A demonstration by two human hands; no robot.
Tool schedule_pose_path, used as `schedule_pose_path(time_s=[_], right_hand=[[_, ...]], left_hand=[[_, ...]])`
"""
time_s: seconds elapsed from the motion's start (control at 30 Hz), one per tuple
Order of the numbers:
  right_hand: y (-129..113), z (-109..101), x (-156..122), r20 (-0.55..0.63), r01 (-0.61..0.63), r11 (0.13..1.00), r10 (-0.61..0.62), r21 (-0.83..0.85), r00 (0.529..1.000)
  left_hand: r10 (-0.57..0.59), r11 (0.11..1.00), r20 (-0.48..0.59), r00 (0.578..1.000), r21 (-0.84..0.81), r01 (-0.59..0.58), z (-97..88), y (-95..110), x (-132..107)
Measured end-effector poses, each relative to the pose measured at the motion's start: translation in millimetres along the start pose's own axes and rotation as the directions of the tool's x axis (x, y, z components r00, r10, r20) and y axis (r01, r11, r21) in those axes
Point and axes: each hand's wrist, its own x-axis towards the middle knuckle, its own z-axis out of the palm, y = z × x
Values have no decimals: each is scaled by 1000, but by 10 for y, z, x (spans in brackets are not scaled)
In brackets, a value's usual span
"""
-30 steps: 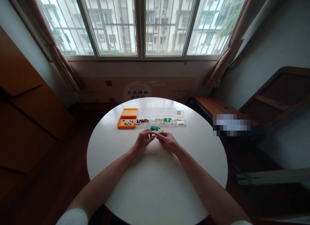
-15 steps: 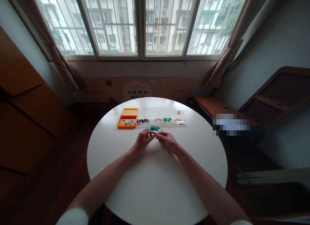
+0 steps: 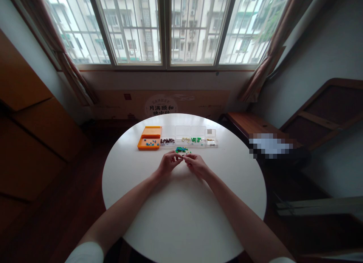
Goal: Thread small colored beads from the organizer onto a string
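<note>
My left hand (image 3: 169,163) and my right hand (image 3: 196,164) meet above the white table, fingertips almost touching. Both are closed in a pinch around a small dark piece (image 3: 183,157), mostly covered by the fingers; its exact shape is too small to tell. Just beyond the fingertips lies a loose pile of small green, blue and yellow pieces (image 3: 181,149), which look like tiny building bricks. A few dark bits lie close to my right fingers.
Behind the pile stand an open orange box (image 3: 149,148) with blue pieces and a row of clear lidded boxes (image 3: 183,144) holding brown, cream, green and yellowish pieces. The round white table (image 3: 181,217) ends before the window wall. A wooden bench (image 3: 244,121) is at right.
Both hands stay in nearly the same place. The fingertips have shifted slightly, and less of the dark piece between them shows now.
</note>
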Motion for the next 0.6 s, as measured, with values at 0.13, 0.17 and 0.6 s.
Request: schedule_pose_path(time_s=[0.13, 0.17, 0.6], right_hand=[[-8, 10, 4, -1, 1, 1000, -1, -1, 1000], [-13, 14, 2, -1, 3, 1000, -3, 0, 1000], [-35, 17, -16, 5, 1, 1000, -1, -28, 1000]], left_hand=[[-5, 1000, -8, 1000, 10, 5, -1, 6, 2], [-6, 1000, -9, 1000, 13, 6, -1, 6, 2], [6, 1000, -3, 1000, 14, -6, 1, -6, -2]])
